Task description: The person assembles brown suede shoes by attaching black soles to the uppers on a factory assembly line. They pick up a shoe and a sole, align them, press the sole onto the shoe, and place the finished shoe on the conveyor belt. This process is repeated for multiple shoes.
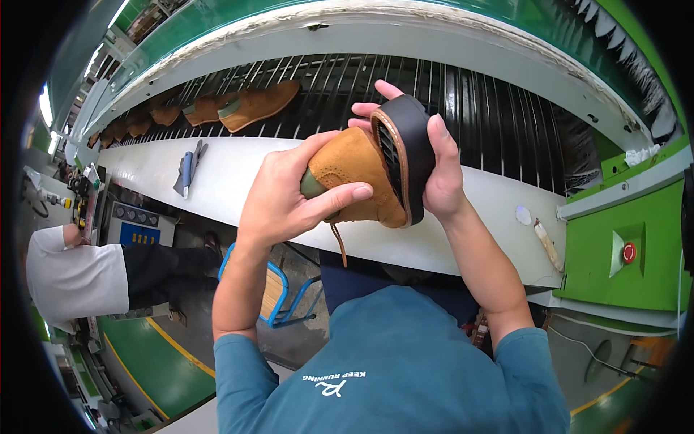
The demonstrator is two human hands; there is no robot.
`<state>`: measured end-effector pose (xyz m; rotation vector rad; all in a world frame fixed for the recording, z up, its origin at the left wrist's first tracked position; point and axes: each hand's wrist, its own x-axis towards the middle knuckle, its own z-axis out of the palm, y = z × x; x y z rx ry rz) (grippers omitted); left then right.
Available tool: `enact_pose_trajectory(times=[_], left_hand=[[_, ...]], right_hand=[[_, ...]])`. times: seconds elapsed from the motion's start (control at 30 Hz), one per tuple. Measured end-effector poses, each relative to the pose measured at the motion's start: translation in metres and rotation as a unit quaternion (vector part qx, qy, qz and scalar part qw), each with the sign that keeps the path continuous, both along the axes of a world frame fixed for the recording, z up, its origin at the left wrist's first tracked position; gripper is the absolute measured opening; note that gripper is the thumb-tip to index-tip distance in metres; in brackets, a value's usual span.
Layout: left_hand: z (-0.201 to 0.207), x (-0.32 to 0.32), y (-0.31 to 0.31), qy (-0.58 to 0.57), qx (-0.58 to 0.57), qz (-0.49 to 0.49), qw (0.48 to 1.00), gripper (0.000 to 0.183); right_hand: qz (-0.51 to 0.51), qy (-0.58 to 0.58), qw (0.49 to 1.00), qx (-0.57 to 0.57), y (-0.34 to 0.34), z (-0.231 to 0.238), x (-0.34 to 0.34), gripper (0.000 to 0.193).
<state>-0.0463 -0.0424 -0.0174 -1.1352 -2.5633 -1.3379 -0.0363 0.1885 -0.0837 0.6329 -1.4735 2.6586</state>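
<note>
A tan suede shoe upper (354, 166) with a green collar is held over the white ledge, gripped by my left hand (285, 192). The thumb lies along its side, and a brown lace (338, 244) dangles below. Against its underside stands a black sole (412, 137) with a brown edge strip. My right hand (444, 173) cups this sole from the right, fingers behind it and thumb upright along its outer face. A gap shows between sole and upper near the top, with the sole's ribbed inside visible; lower down the two meet.
Several tan shoes (260, 105) lie on a rod conveyor (499, 123) behind the white ledge (231, 170). A blue-handled knife (187, 173) rests at left, a whitish stick (548, 244) at right. A green machine panel has a red button (628, 252). Another person (83, 271) stands left, beyond a blue-framed stool (278, 293).
</note>
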Motion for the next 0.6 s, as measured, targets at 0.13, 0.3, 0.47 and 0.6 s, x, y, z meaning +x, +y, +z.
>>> enact_pose_trajectory(times=[0.13, 0.3, 0.47, 0.6], left_hand=[[0.022, 0.003, -0.001, -0.024, -0.107, -0.005, 0.994, 0.065], [0.03, 0.004, 0.002, -0.002, -0.194, 0.004, 0.981, 0.066], [0.035, 0.003, 0.008, 0.013, -0.213, 0.007, 0.977, 0.065], [0.034, 0.0, 0.007, 0.013, -0.208, 0.006, 0.978, 0.064]], right_hand=[[0.013, 0.013, 1.0, 0.025, 0.001, 0.001, 0.001, 0.104], [0.022, 0.035, 0.998, 0.04, 0.005, 0.0, 0.002, 0.104], [0.007, 0.03, 0.999, 0.024, 0.005, -0.002, 0.0, 0.094], [-0.005, -0.003, 1.0, -0.022, 0.007, -0.001, -0.002, 0.088]])
